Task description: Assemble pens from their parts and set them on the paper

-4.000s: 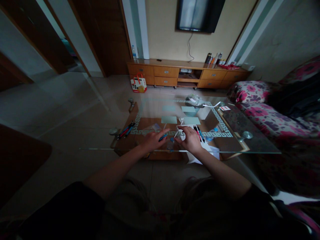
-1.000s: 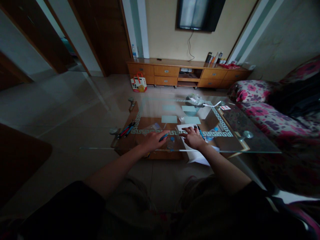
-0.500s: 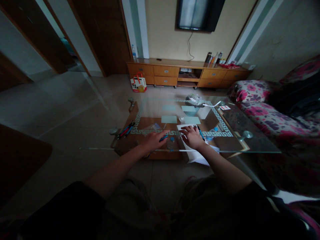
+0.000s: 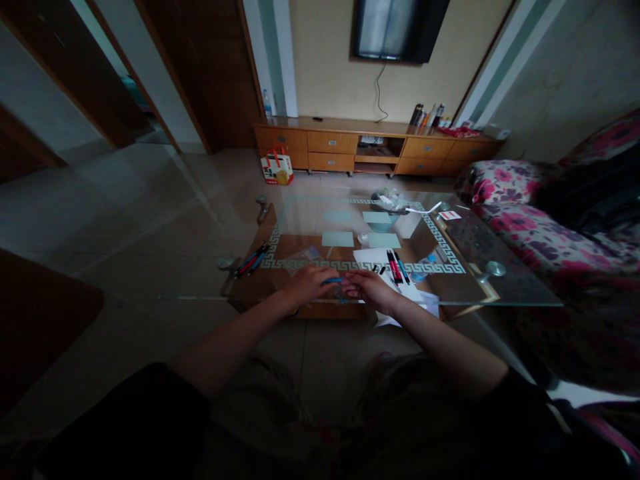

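My left hand (image 4: 309, 285) is closed around a blue pen (image 4: 333, 280), which points right over the near part of the glass table. My right hand (image 4: 373, 290) meets the pen's right end with its fingers drawn together; what lies between them is too small to make out. Just right of that hand, red pens (image 4: 394, 267) and a blue pen (image 4: 402, 267) lie on white paper (image 4: 370, 257). Small black pieces (image 4: 382, 271) rest beside them.
More pens (image 4: 251, 260) lie in a bunch at the left of the glass table (image 4: 310, 207). A plastic bag (image 4: 389, 199) sits toward its far side, with a red-and-white card (image 4: 450, 215) to the right. A flowered sofa (image 4: 530, 220) stands at the right.
My right hand has moved back and left from over the paper to the end of the blue pen, uncovering the red pens and black pieces. My left hand has barely shifted.
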`<state>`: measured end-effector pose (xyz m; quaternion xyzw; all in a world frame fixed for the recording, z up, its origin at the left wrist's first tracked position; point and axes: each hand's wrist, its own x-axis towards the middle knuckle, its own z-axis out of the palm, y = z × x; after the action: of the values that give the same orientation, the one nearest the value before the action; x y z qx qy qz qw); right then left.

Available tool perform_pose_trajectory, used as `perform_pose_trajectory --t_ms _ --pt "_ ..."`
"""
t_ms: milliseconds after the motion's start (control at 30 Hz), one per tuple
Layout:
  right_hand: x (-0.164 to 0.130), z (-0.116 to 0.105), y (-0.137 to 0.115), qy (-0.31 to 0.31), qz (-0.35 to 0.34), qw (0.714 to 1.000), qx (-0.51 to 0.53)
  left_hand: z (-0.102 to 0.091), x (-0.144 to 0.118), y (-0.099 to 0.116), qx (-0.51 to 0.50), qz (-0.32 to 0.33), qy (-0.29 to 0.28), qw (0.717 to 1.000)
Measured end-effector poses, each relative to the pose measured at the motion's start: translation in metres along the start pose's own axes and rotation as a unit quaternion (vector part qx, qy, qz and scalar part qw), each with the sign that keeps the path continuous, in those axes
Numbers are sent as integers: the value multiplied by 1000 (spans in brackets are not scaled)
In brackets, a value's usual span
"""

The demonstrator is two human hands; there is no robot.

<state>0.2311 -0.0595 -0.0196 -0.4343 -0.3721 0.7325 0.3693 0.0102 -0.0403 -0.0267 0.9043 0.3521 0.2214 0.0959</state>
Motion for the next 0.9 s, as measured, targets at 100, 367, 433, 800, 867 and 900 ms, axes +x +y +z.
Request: perform_pose_trajectory --t_ms 100,367,433,800,867,900 --pt "1 0 4 -10 -6 1000 -2 -1 1 0 4 11 -6 1000" --pt "6 -3 9 25 -14 1000 1 -2 1 2 -49 -6 5 999" --pt "6 -3 8 34 -10 999 11 -3 1 2 -60 -19 8 998" --pt "5 -3 6 53 49 992 100 -4 2 1 -59 -49 61 995" --pt "4 -1 4 43 72 991 103 -4 2 1 -66 -42 62 995" --pt "3 0 4 38 81 991 104 -4 2 2 -70 -40 61 995"
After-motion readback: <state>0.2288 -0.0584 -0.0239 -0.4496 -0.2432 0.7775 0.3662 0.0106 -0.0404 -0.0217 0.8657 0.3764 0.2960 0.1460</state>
